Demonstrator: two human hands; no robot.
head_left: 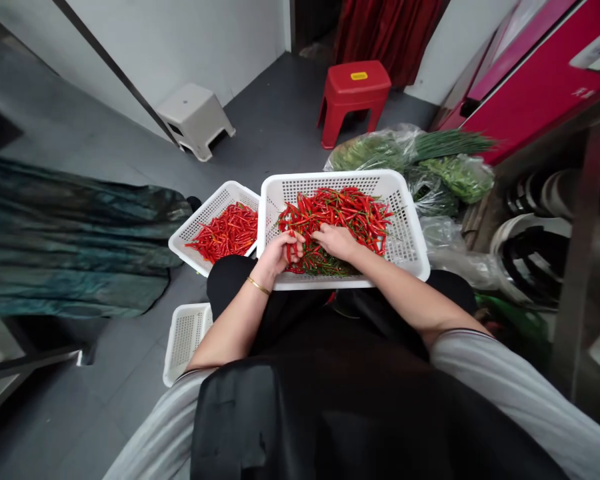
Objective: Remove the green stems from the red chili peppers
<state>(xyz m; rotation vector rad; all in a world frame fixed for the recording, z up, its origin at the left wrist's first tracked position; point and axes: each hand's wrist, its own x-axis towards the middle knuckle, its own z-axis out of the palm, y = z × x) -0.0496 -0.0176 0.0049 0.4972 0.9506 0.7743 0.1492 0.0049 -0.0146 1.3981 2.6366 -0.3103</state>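
A white plastic basket (411, 230) rests across my lap, heaped with red chili peppers (353, 210) that have green stems. Over its left side, my left hand (280, 252) is closed around a few red chilies (292, 248). My right hand (334, 240) reaches into the pile from the right; its fingers are bent down at the chilies, and what they pinch is too small to make out. Green stems lie in the near part of the basket. To the left, a second white basket (181, 244) holds red chilies (229, 231) that show little green.
Another white basket (176, 343) stands on the floor by my left leg. Bagged green vegetables (375, 152) lie beyond the lap basket at right. A red stool (356, 83) and a white stool (195, 117) stand ahead. Pots (533, 257) sit on a rack at right.
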